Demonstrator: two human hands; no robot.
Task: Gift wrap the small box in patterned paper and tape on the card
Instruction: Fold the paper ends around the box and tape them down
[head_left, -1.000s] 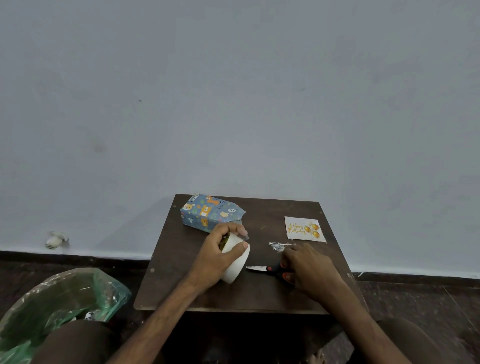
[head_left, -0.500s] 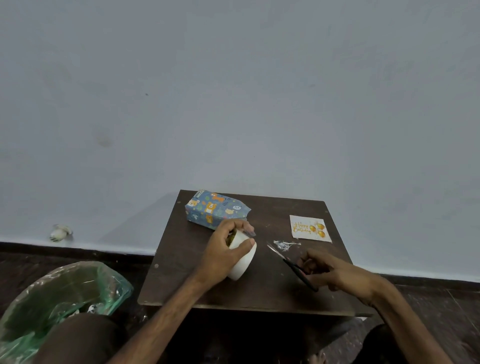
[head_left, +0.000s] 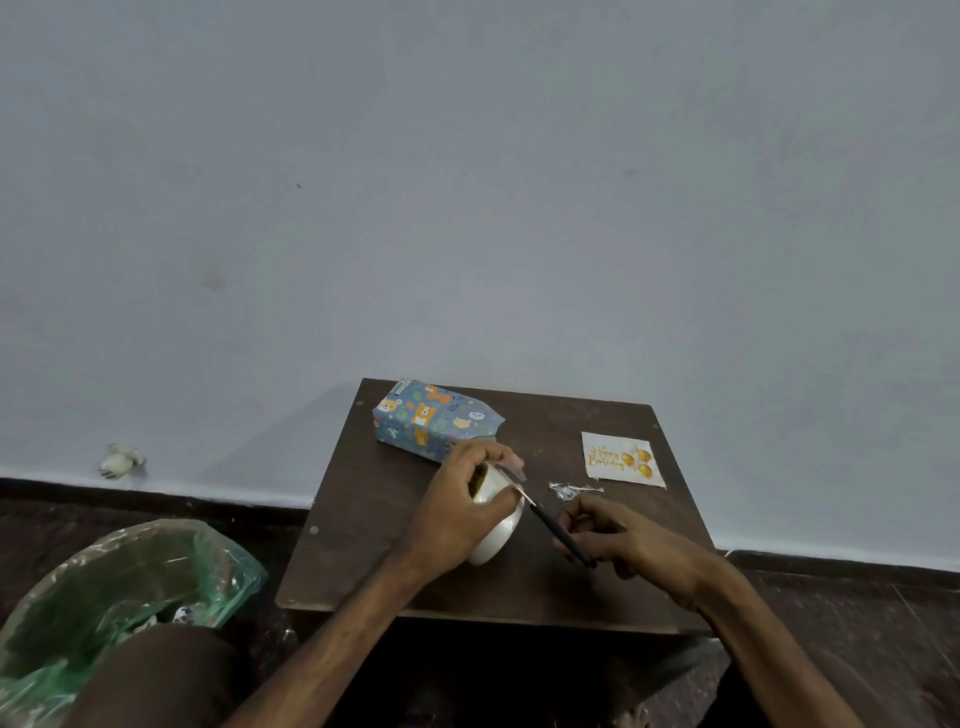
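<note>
1. Tape roll is gripped by the left hand, whose fingers are curled over its top; a short clear strip is lifted from it at the fingertips.
2. Scissors are held in the right hand, fingers curled round the handles, and the blade tip is set against the strip, just beside the left thumb.
3. The wrapped box is seen on the counter, just behind the left hand.
4. The card is laid flat near the far right edge, apart from both hands; a crumpled tape scrap lies between it and the right hand.
5. The scissor handles are largely hidden, so whether the blades are parted cannot be told.
</note>
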